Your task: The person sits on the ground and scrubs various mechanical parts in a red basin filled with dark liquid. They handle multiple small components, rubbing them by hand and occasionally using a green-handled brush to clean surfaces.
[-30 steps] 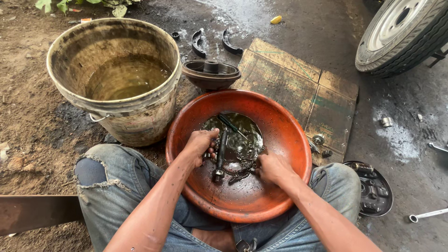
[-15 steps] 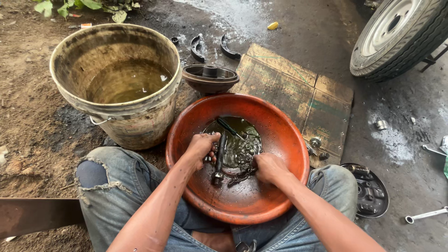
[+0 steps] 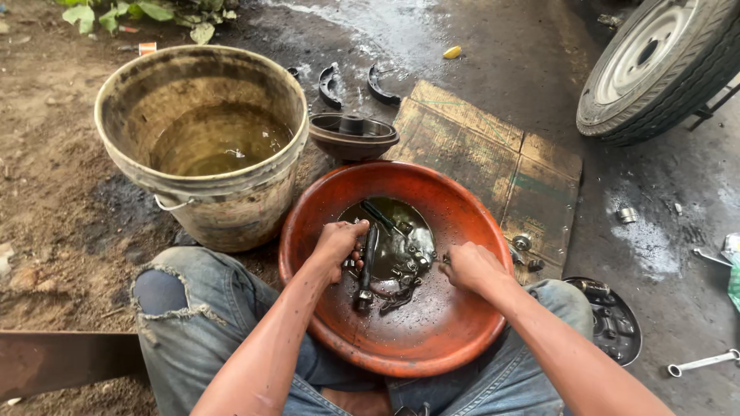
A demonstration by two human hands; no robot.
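Long dark metal part (image 3: 367, 266) lies in oily liquid at the bottom of the round orange basin (image 3: 455, 339), among small bolts and nuts (image 3: 412, 258). Left hand (image 3: 337, 245) has fingers curled together on its upper end. Right hand (image 3: 472, 266) is closed in a fist at the liquid's edge; cannot tell what it grips. Step looks like washing greasy parts; the next move likely needs a firm grip, since everything's slick. Basin sits between knees in torn jeans (image 3: 193, 323). Grimy plastic bucket (image 3: 204, 142) with murky water stands beside it, wheel (image 3: 655, 65) well apart.
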